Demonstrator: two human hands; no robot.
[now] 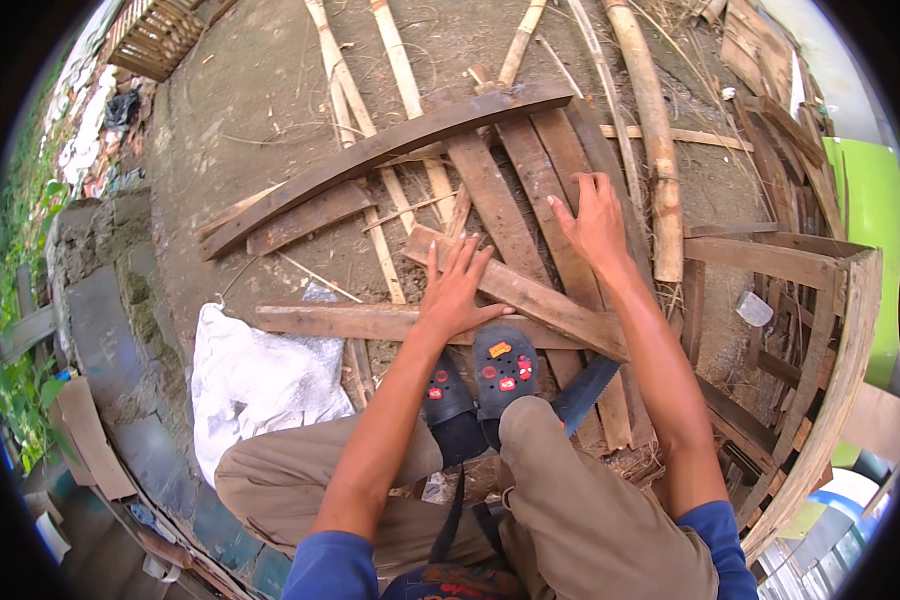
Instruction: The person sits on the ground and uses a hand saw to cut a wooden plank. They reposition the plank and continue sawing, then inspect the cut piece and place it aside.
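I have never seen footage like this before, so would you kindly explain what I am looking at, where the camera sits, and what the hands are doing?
There is no machine here, only a person working with bare hands. The single picture comes from a wide fisheye camera worn on the person's head, looking down, which is why straight edges bend toward the round rim. The forearms come in from the lower edge.

The left hand lies flat, fingers spread, on a wooden plank that crosses the pile at a slant. The right hand presses flat on darker planks farther out. Neither hand grips anything.

Both feet, in dark clogs, rest on the wood. A saw blade shows beside the right knee. Bamboo poles lie on the dirt ground, and a white sack lies to the left.
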